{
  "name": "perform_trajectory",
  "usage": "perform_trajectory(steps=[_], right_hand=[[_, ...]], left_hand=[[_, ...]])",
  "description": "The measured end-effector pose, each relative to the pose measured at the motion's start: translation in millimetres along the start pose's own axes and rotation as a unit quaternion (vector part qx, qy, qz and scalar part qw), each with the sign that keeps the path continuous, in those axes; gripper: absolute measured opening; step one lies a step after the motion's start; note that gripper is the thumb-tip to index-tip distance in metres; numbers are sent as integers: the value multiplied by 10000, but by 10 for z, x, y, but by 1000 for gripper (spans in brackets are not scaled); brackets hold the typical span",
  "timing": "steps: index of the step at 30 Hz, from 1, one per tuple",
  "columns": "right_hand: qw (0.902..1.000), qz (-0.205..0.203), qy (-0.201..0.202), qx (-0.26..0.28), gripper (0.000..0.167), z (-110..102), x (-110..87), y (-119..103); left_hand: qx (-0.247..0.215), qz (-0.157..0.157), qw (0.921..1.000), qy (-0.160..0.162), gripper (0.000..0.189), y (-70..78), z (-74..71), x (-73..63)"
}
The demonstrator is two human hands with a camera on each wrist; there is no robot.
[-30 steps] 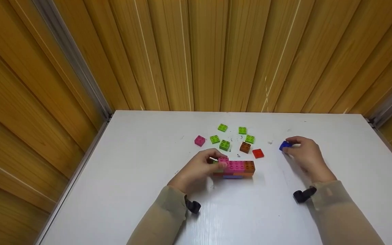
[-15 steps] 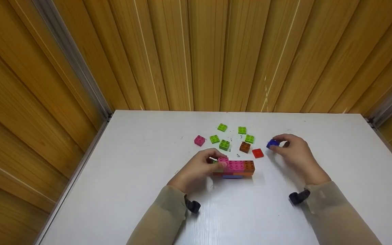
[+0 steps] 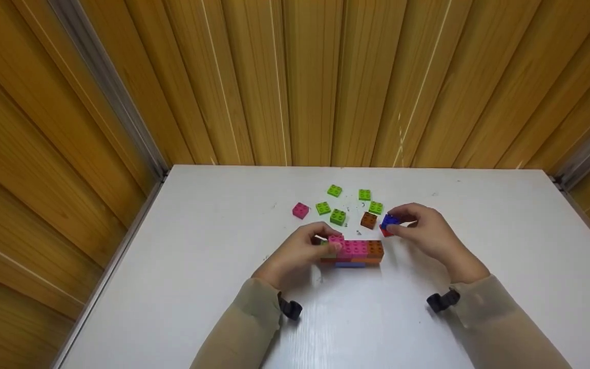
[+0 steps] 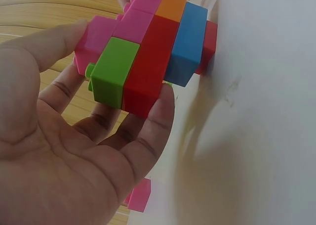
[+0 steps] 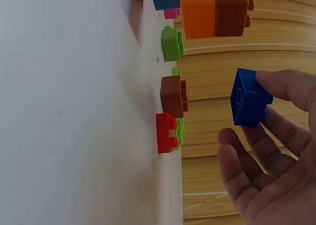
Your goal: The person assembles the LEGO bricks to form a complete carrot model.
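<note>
Blue brick [image 5: 251, 100] shifted left, pinched by right hand [image 3: 428, 233], underside down, left hand [image 3: 297, 252] gripping brick assembly [image 3: 357, 252], long axis left-right, studs up.

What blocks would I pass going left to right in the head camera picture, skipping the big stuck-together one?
Pink block → flat green block → taller green block → brown block → blue block, pinched by the right hand. I skipped blocks that overlap these sideways.
</note>
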State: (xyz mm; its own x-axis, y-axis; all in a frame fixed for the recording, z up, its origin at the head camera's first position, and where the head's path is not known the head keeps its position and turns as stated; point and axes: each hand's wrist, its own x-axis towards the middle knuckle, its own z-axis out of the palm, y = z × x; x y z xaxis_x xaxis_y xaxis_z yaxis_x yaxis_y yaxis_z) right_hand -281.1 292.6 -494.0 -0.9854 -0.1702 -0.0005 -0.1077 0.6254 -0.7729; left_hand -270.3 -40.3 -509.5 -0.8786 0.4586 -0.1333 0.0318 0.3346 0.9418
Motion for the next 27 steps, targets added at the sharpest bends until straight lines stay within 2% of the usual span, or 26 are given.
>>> perform_trajectory(steps=[3,9,17,27], right_hand=[[9998,18,-119,153,47,29,-23,-44],[9983,-200,-293,460,45,71,-67,-112],[9966,-514,-438,481,37,117,-96,-158],[9923,-827,-694,614,34,181,-104,-185]], left_hand=[[4,-21,10000,2,19,7,3,2],[-169,-61,9998,5,18,8,15,0],[-317,-117,9994,15,20,-11,22,9],[-182,58,9998,1,18,-12,12,12]])
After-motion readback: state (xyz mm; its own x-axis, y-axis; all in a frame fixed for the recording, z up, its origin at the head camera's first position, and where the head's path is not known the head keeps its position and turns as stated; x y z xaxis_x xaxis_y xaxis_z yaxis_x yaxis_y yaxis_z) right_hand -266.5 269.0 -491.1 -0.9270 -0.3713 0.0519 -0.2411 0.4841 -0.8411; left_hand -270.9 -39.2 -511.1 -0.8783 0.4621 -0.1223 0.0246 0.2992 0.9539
